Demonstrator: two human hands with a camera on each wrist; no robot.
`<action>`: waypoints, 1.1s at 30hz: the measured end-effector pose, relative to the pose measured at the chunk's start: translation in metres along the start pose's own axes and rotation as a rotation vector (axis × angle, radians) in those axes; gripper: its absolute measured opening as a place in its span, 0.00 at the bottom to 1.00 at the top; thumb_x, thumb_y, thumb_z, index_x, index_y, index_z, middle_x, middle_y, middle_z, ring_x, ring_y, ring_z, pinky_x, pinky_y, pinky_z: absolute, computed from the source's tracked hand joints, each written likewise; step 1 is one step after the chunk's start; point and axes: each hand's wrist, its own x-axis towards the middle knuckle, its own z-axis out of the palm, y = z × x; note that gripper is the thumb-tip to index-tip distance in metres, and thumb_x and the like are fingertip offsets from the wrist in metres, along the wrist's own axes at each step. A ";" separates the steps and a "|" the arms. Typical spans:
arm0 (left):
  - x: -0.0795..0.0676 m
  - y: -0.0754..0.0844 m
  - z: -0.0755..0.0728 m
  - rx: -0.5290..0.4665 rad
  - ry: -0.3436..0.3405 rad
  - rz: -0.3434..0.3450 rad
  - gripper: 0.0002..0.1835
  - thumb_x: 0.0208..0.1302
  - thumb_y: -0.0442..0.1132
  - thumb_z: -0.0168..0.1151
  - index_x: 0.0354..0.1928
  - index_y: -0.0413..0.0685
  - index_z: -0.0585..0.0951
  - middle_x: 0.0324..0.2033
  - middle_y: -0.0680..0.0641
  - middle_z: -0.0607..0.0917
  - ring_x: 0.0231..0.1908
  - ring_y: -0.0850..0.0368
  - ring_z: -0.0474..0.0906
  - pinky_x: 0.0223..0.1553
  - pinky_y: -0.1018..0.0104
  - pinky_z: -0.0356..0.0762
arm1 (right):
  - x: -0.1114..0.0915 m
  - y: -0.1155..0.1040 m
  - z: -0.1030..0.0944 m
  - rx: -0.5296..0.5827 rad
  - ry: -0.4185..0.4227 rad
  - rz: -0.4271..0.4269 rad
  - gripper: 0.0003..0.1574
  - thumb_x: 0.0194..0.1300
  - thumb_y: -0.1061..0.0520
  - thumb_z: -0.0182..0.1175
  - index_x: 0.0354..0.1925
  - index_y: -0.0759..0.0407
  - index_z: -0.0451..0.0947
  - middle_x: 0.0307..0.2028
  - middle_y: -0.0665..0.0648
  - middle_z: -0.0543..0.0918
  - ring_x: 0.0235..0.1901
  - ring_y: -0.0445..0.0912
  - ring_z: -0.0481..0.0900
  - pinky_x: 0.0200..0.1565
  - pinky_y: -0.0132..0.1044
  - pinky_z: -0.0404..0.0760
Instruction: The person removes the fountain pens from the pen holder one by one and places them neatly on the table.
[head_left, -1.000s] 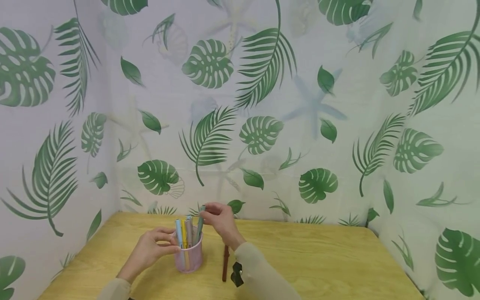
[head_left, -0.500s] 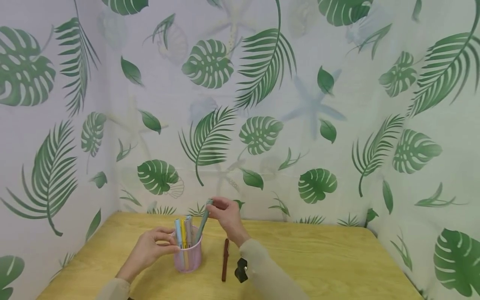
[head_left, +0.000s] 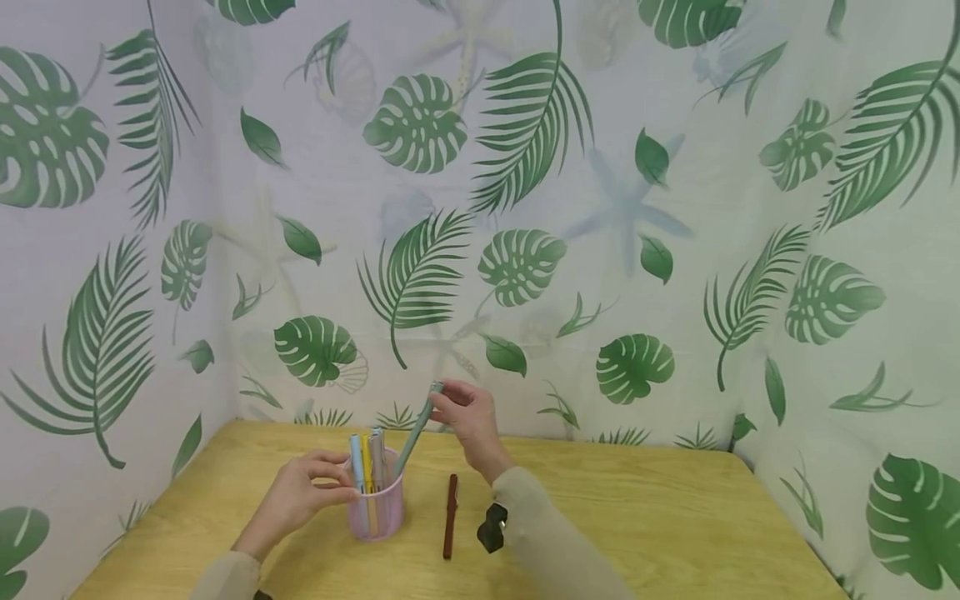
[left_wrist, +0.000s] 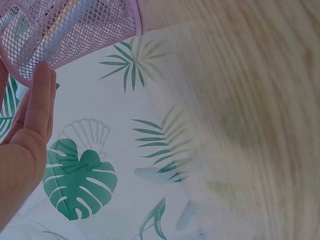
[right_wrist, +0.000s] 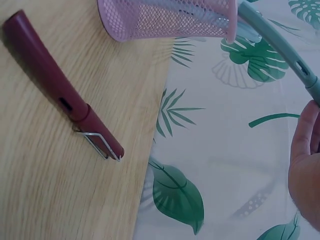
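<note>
In the head view, a pink mesh pen cup stands upright on the table, with light blue, yellow and grey pens in it. My left hand steadies the cup by its rim, thumb on the near side and fingers on the left. My right hand pinches the upper end of a grey-green pen. That pen leans right, its lower end at the cup's rim. The right wrist view shows the grey-green pen slanting out of the cup's mouth.
A dark red pen with a metal clip lies on the wooden table, right of the cup. Leaf-patterned cloth hangs behind the table and along both sides. A black wrist device sits at the right sleeve.
My right hand has moved up and to the right, drawing the grey-green pen partly out of the cup and tilting it more. The left hand and cup have stayed in place.
</note>
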 end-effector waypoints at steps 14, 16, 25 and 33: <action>-0.005 0.000 -0.005 0.044 0.001 0.006 0.09 0.50 0.45 0.77 0.25 0.52 0.84 0.56 0.38 0.81 0.58 0.36 0.76 0.47 0.64 0.87 | -0.004 0.000 -0.023 -0.050 -0.017 0.035 0.19 0.62 0.67 0.64 0.51 0.75 0.78 0.35 0.55 0.87 0.29 0.39 0.85 0.41 0.40 0.90; -0.006 0.000 -0.005 0.035 -0.001 0.003 0.09 0.49 0.45 0.77 0.25 0.52 0.84 0.56 0.37 0.81 0.58 0.35 0.76 0.47 0.64 0.87 | -0.007 0.002 -0.028 -0.064 -0.032 0.047 0.18 0.63 0.67 0.63 0.51 0.75 0.78 0.35 0.55 0.87 0.31 0.40 0.85 0.41 0.39 0.90; -0.008 0.001 -0.003 -0.026 -0.015 -0.004 0.09 0.49 0.42 0.77 0.27 0.48 0.85 0.57 0.37 0.80 0.59 0.35 0.75 0.47 0.64 0.87 | -0.016 0.015 -0.056 -0.147 -0.026 0.088 0.19 0.61 0.67 0.64 0.52 0.69 0.77 0.31 0.51 0.84 0.30 0.40 0.83 0.43 0.46 0.90; -0.005 0.006 0.001 -0.023 -0.023 0.003 0.09 0.50 0.42 0.76 0.27 0.47 0.84 0.57 0.37 0.80 0.59 0.35 0.75 0.47 0.64 0.87 | -0.019 0.020 -0.081 -0.216 -0.050 0.099 0.21 0.64 0.65 0.63 0.55 0.70 0.76 0.46 0.71 0.83 0.36 0.42 0.83 0.46 0.51 0.88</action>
